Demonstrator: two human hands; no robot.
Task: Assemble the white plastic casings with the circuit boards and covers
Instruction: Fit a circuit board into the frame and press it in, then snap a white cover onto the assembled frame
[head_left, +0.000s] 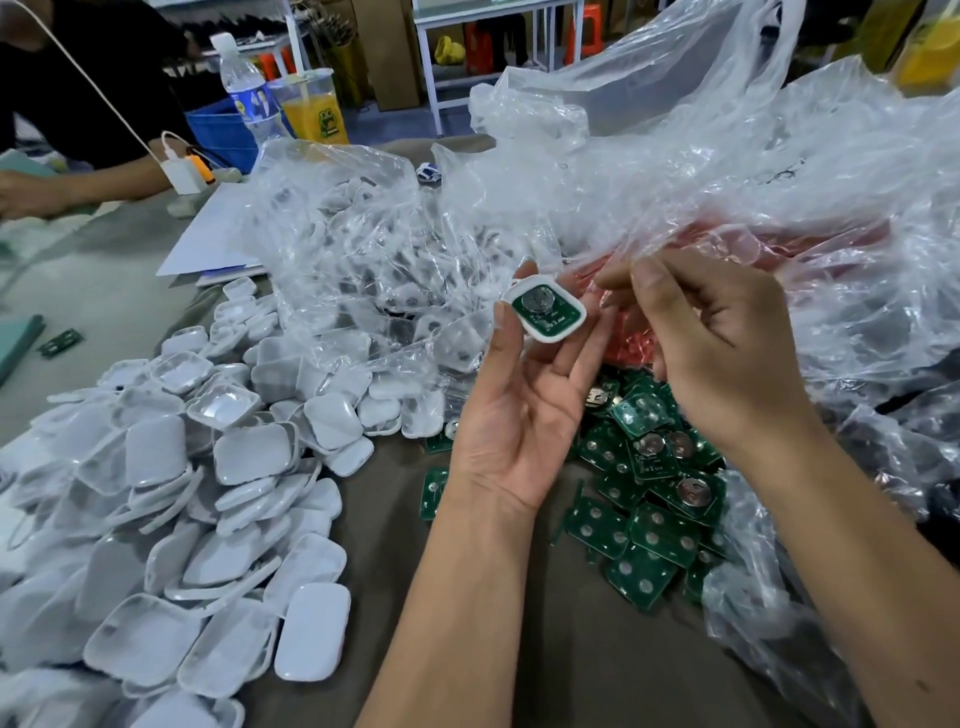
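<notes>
One rounded-sq. white casing (545, 315) w/ green board (545, 310), left hand (524, 410).

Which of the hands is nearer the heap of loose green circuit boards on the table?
Right. The right hand hovers directly above the green board pile; the left hand sits at its left edge, holding the casing up.

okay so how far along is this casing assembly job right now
Done: one circuit board sits inside the white casing in the left hand. In hand: the right hand is pinched beside it; no cover on yet. Left: big piles of loose casings and green boards remain, so most of the job.
</notes>
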